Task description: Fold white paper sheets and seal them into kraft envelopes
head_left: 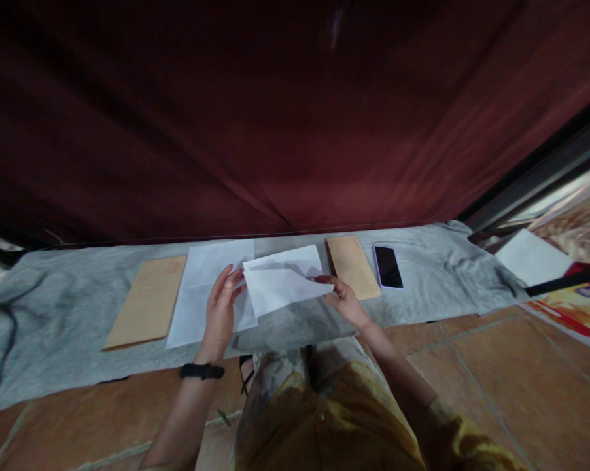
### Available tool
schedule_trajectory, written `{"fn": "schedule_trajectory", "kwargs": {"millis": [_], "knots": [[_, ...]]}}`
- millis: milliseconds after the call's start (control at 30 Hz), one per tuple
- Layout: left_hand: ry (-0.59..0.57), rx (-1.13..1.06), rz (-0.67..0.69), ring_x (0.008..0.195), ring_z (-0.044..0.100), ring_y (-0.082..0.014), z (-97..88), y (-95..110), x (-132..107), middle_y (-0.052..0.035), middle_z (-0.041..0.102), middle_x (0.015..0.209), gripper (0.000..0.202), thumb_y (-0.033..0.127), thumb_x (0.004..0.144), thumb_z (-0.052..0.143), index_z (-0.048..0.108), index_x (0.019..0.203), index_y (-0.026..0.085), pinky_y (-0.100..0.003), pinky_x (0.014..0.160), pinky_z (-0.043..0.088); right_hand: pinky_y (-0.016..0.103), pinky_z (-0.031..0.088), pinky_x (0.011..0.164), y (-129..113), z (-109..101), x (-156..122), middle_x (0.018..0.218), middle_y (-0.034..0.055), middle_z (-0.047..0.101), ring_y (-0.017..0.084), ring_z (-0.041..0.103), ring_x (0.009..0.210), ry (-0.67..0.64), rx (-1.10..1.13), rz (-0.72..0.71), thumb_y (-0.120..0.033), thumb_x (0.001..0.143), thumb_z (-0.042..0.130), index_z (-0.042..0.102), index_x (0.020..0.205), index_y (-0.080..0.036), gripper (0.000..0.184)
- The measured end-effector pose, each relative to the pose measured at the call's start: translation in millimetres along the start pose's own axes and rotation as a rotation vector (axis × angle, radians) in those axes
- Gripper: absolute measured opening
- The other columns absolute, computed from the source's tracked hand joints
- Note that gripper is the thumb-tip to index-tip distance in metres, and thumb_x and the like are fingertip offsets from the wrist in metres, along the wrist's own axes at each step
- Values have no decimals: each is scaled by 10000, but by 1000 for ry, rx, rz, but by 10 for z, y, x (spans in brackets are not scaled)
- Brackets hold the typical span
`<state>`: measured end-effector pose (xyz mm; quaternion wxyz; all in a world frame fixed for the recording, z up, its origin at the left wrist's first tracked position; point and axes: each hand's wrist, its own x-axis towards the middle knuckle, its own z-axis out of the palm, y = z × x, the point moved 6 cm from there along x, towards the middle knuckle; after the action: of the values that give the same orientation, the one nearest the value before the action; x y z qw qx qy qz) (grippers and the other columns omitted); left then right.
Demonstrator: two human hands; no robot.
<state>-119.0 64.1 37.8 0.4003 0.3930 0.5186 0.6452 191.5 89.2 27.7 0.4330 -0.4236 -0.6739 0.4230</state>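
I hold a folded white sheet just above the grey cloth spread on the tiled floor. My right hand pinches its right corner. My left hand, fingers long and loosely spread, meets its left edge. How the fold lies underneath is hidden, and I cannot tell if the paper carries print. It overlaps a flat white sheet, partly covered by my left hand. A brown envelope lies just left of that, a second envelope and a dark phone to the right. Bare cloth lies open at both ends; a red curtain closes off the far edge.
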Motion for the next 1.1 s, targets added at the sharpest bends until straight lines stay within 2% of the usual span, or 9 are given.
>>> {"fn": "schedule_trajectory", "kwargs": {"millis": [100,167,333,400,500,633,767,933,1100], "knots": [[143,143,174,1326,527,-247,-91,186,-142,-100,579,1431,501,506,949,546,569,1381,253,-396,1058,469,396,521,979,-8,3,-7,1149,70,733,227,678,1113,30,6,-12,-210,810,543,620,941,-230,153],[171,231,216,1340,508,-241,-119,234,-303,-78,568,1445,452,471,952,553,599,1350,262,-384,1092,437,422,492,1022,-6,7,-55,1153,77,732,236,666,1149,59,-42,-32,-177,791,532,564,837,-242,86],[-12,198,47,1147,638,-246,-185,-105,-785,-97,627,1369,505,503,961,503,552,1404,265,-414,992,518,418,506,994,129,21,-368,1161,76,732,233,670,1135,124,-106,19,-153,781,518,513,862,-266,139],[-127,309,-17,1098,662,-259,-196,-277,-947,-96,657,1329,533,488,886,636,586,1377,286,-438,965,540,388,535,931,193,32,-542,1180,83,721,236,677,1117,126,-92,35,-151,781,525,515,879,-263,149],[-270,514,60,1149,640,-300,-162,-365,-1071,-85,708,1244,419,443,788,750,730,1185,311,-508,1019,514,373,551,898,240,62,-781,1229,91,696,246,677,1118,77,-114,2,-164,781,570,556,928,-258,175],[-360,507,140,1173,645,-312,-43,-303,-1009,-91,702,1276,305,444,821,701,777,1086,315,-552,1020,519,452,482,1064,185,116,-939,1340,100,646,279,597,1264,-69,-257,-158,-305,835,666,644,1172,-271,340],[-459,496,225,1285,585,-323,127,-109,-805,-100,694,1294,355,458,827,697,765,1136,295,-554,1101,463,542,348,1187,37,94,-846,1430,58,602,284,500,1377,-142,-415,-293,-328,920,603,596,1379,-330,459],[-503,564,375,1359,524,-294,181,124,-628,-61,669,1340,319,404,926,590,732,1202,333,-546,1148,415,540,325,1218,-152,-35,-643,1456,13,582,249,478,1402,-80,-443,-333,-211,987,502,562,1421,-364,465],[-581,630,381,1353,536,-276,47,-25,-782,-43,661,1357,315,313,927,586,729,1203,358,-522,1140,446,514,351,1216,18,28,-801,1472,-7,566,217,475,1407,-168,-490,-340,-179,1016,465,554,1422,-379,461]]}}
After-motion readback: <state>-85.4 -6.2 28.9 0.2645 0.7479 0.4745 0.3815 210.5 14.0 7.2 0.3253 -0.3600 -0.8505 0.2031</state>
